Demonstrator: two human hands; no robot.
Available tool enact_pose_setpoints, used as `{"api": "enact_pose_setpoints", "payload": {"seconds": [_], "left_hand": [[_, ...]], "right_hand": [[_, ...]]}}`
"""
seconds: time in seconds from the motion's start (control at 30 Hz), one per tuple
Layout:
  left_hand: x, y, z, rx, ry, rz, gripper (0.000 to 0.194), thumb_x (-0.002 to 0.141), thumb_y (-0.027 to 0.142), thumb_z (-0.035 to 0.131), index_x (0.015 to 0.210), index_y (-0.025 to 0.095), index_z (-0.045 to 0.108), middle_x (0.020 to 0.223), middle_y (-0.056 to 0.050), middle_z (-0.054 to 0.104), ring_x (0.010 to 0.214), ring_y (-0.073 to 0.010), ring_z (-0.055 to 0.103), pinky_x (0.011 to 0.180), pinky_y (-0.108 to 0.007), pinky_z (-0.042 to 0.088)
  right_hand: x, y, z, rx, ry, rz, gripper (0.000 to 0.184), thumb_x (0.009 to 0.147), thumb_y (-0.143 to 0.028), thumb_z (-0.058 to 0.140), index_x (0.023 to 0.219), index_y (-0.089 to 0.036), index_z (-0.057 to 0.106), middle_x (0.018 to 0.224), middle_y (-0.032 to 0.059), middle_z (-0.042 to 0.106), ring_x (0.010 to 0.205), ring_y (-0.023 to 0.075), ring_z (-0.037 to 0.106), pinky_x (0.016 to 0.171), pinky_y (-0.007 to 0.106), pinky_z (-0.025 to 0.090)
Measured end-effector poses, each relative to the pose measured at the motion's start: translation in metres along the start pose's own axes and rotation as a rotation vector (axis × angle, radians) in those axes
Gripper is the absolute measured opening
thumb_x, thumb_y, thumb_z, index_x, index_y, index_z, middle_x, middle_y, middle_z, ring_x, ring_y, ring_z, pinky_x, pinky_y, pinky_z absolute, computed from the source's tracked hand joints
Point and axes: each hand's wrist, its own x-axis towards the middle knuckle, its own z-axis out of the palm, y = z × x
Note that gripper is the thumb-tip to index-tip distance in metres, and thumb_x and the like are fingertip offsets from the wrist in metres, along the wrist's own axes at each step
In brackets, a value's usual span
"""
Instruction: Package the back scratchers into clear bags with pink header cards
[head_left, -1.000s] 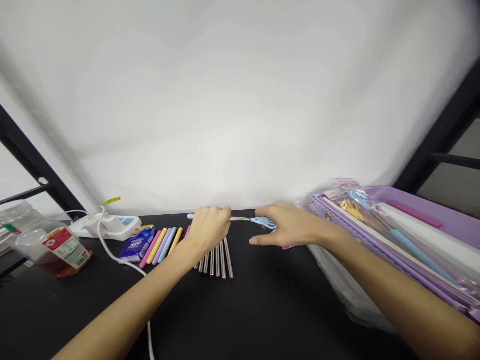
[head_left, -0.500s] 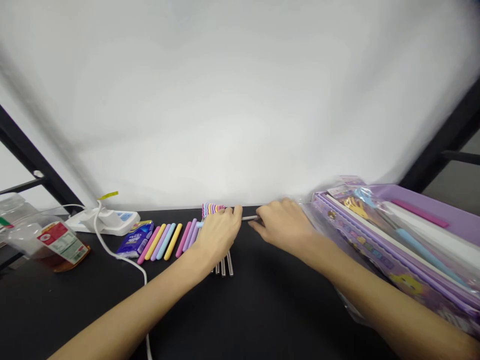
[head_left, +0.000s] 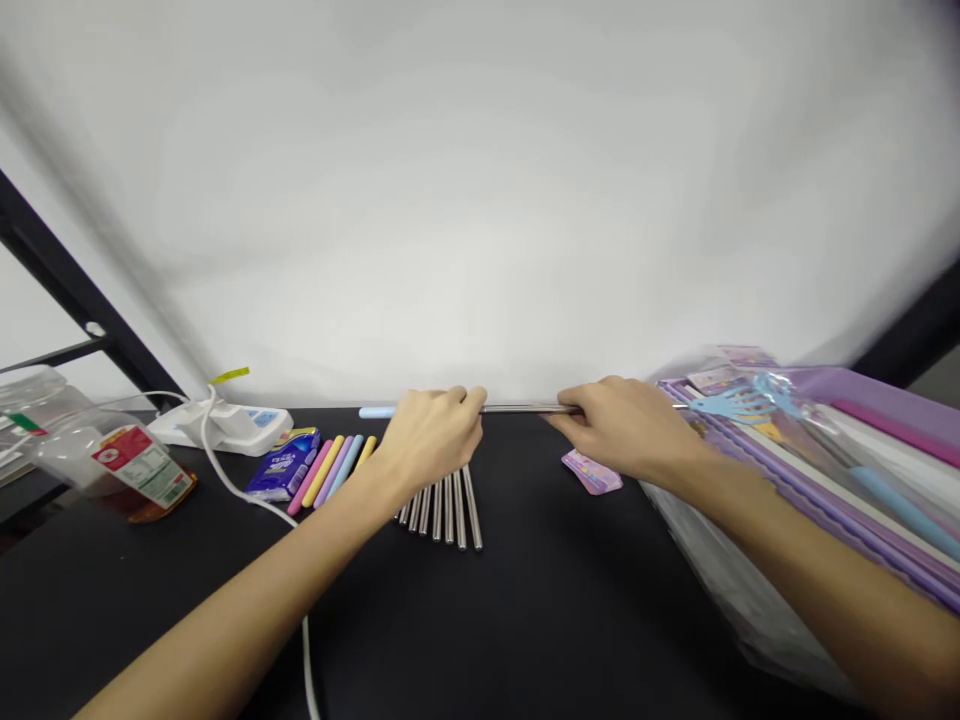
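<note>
Both hands hold a telescopic back scratcher (head_left: 517,408) level above the back of the black table. My left hand (head_left: 439,435) is closed around it near the light blue handle, whose end sticks out on the left. My right hand (head_left: 622,425) grips the metal rod farther right. Beyond it, a light blue claw head (head_left: 731,403) shows at the rod's end, over the purple box. Below my left hand, several metal rods (head_left: 450,510) lie fanned out on the table; their upper ends are hidden by the hand. A small pink-purple card (head_left: 592,472) lies under my right hand.
Pink, yellow, purple and blue handles (head_left: 330,475) lie left of my forearm, beside a blue packet (head_left: 285,465). Farther left are a white power strip (head_left: 259,428) with a cable and a labelled plastic bottle (head_left: 142,470). A purple box (head_left: 885,400) with bagged scratchers stands right.
My hands have moved farther apart, and a longer stretch of rod shows between them. The blue handle end and claw head now stick out on either side. The pink-purple card has come into view.
</note>
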Motion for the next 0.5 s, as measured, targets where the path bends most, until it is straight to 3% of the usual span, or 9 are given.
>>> {"api": "enact_pose_setpoints", "payload": {"seconds": [0.2,0.37,0.5], "left_hand": [[0.002,-0.016,0.008,0.047,0.017,-0.124,0.023,0.091,0.029,0.042,0.084,0.017,0.060,0.076,-0.008,0.069,0.068,-0.0244,0.066,0.053,-0.030,0.027],[0.005,0.002,0.005,-0.046,0.134,-0.022,0.027,0.093,0.028,0.037,0.089,0.018,0.061,0.079,-0.007,0.069,0.072,-0.0227,0.067,0.053,-0.031,0.027],[0.004,-0.018,0.006,0.001,0.063,-0.167,0.025,0.090,0.031,0.043,0.093,0.016,0.063,0.086,-0.008,0.072,0.074,-0.0255,0.068,0.055,-0.031,0.030]], "right_hand": [[0.005,0.017,-0.002,-0.001,-0.022,0.030,0.065,0.087,-0.073,0.033,0.053,-0.021,0.053,0.052,0.0056,0.057,0.052,0.0191,0.053,0.051,0.029,0.025],[0.004,0.013,-0.002,0.170,-0.055,-0.062,0.067,0.088,-0.075,0.024,0.056,-0.021,0.049,0.052,0.0015,0.055,0.050,0.0156,0.048,0.053,0.028,0.025],[0.005,0.027,0.000,0.089,0.007,-0.039,0.064,0.082,-0.077,0.039,0.051,-0.021,0.036,0.045,-0.0004,0.044,0.047,0.0144,0.041,0.052,0.029,0.023]]}}
